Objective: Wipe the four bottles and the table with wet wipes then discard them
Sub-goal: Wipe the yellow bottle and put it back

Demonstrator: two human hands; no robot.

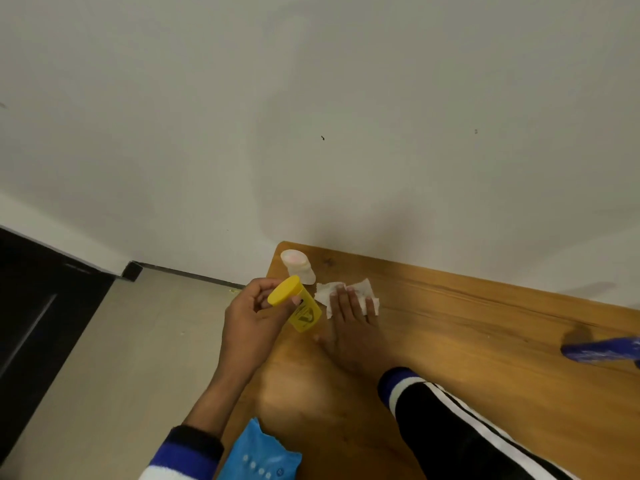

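While the left hand (254, 315) grips one yellow bottle (298, 304), flat right hand (349, 306) presses one wipe (360, 289) (tabletop).

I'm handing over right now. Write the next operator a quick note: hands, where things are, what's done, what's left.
Left hand grips the yellow bottle, lifted at the table's left edge.
Right hand presses a wipe flat on the table.
Clear bottle stands at the far-left corner; blue bottle lies at the right edge. Fourth bottle not in view. Wipes pack is at the near edge.
Done: cannot tell which bottles are wiped.
Left: finish the table, check the bottles, discard wipes.
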